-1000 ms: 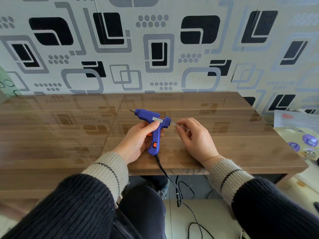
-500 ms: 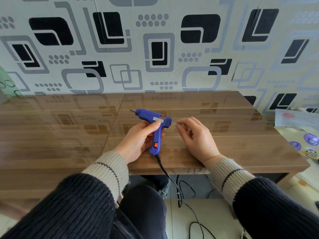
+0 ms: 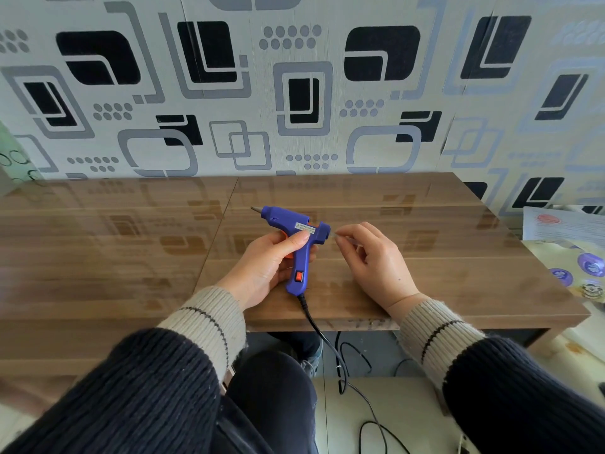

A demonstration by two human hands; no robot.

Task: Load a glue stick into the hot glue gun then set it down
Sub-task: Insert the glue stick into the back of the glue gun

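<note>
Two hands at work: left hand (image 3: 265,267) wrapped round the glue gun (image 3: 296,244) handle, nozzle pointing away-left. Right hand (image 3: 370,260) pinches the clear glue stick (image 3: 334,235) at the gun's rear opening. Best kept straight with the barrel, pushed gently.

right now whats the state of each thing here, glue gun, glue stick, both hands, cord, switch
glue gun: held above the table, nozzle pointing left and away
glue stick: clear, mostly inside the rear of the gun, short end showing
left hand: wrapped round the gun's handle, thumb on the body
right hand: fingertips pinching the stick's end
cord: attached to the handle's base, hanging off the table edge
switch: red; position unclear
</note>
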